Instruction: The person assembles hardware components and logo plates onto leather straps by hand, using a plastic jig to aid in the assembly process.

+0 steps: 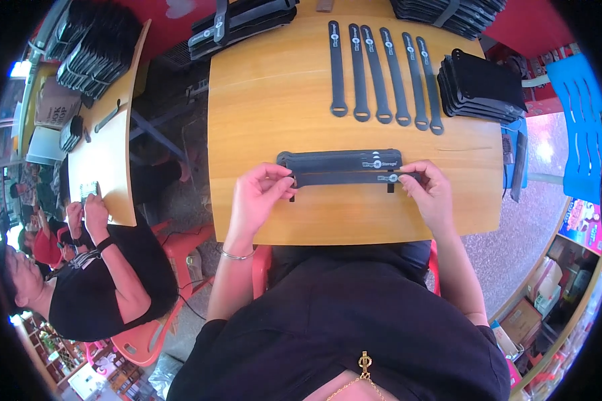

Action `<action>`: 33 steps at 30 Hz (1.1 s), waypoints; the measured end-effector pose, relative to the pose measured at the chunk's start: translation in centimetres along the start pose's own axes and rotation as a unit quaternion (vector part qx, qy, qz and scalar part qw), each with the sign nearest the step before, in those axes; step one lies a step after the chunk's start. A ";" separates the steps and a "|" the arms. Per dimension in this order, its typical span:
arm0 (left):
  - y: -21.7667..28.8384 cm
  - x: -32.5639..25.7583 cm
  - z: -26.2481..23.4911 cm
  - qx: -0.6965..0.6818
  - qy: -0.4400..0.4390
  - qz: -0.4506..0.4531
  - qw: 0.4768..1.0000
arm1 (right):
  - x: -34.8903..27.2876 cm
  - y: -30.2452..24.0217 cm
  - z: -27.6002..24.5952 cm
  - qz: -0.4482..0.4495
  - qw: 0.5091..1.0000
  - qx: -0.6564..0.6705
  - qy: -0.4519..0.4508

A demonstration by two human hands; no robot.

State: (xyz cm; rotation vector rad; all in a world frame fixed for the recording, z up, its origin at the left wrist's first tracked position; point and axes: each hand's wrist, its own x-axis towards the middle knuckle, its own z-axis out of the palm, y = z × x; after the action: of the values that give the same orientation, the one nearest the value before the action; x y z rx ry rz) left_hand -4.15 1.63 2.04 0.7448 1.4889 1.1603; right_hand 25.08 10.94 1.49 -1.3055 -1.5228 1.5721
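On a wooden table lies a flat pile of black straps laid crosswise in front of me. My left hand pinches the left end of the nearest black strap, and my right hand pinches its right end, near a small white round mark. That strap lies just in front of the pile, touching the table. Farther back, several single black straps lie side by side, pointing away from me, each with a loop at the near end.
A stack of black flat pieces sits at the table's right rear. More black bundles lie at the far edge. Another person works at a second wooden table on my left. A blue plastic chair stands at right.
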 end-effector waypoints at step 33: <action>-0.4 1.1 0.3 0.129 0.111 0.001 0.985 | 1.5 -0.1 1.2 -0.035 0.991 -0.102 0.084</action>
State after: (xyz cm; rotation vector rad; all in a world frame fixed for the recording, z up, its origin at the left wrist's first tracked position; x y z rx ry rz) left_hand -4.12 2.56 1.23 0.8106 1.8509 1.0899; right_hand 23.49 11.83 1.05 -1.4401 -1.6352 1.2560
